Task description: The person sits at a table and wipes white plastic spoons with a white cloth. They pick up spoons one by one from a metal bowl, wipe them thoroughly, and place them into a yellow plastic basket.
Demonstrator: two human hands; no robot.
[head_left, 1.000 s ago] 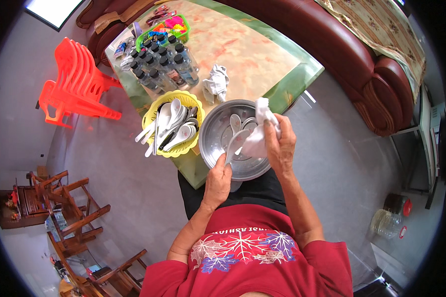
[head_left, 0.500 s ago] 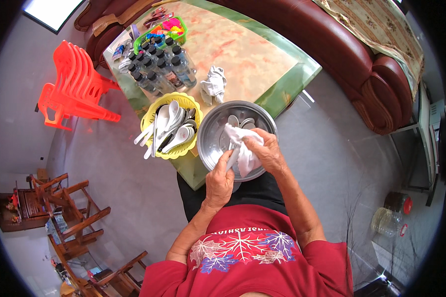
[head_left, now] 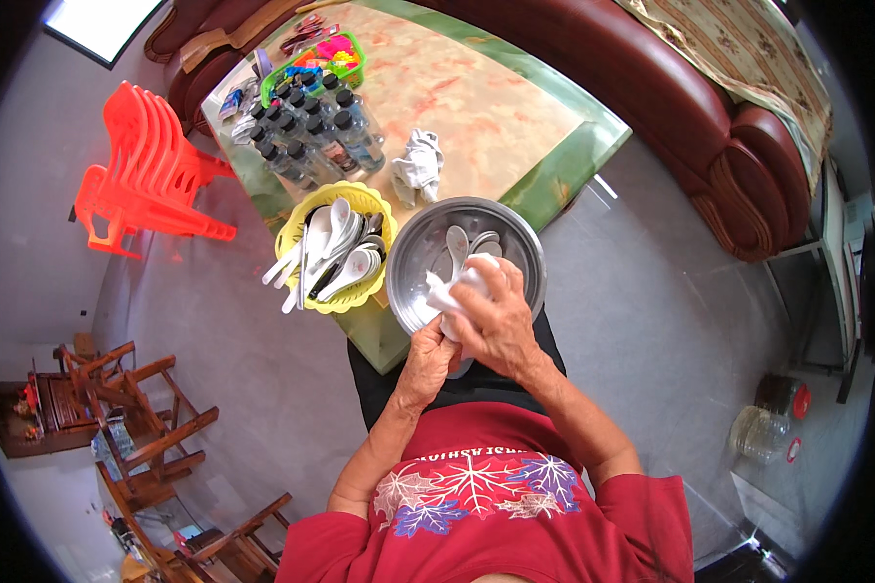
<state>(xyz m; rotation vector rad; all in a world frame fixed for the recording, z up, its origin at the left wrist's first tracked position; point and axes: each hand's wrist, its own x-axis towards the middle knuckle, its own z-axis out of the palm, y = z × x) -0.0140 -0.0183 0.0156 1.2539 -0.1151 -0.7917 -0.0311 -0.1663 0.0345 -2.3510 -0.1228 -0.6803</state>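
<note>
My right hand (head_left: 496, 325) is closed on a white cloth (head_left: 444, 291), its fingers folded over the near side of a metal basin (head_left: 403, 255). Right beside it, touching the cloth, my left hand (head_left: 428, 364) is closed on a white spoon, which cloth and fingers now almost wholly hide. Inside the basin lie several spoons (head_left: 457, 240), bowls toward the far side. To the left, a yellow scalloped basket (head_left: 384, 209) holds many white spoons (head_left: 345, 277) and some dark-handled ones. A second crumpled white cloth (head_left: 418, 167) rests on the table beyond the basin.
Several clear bottles with black caps (head_left: 321, 141) stand together on the green-edged table (head_left: 515, 117). Behind them is a green basket (head_left: 358, 73) of colourful small things. Stacked red plastic chairs (head_left: 151, 170) are at left, wooden chairs (head_left: 151, 428) lower left, a sofa (head_left: 642, 87) at right.
My right hand with the cloth has moved left and nearer, closing over the spoon at my left hand. The spoon's handle, seen before, is now covered. More spoons in the basin show.
</note>
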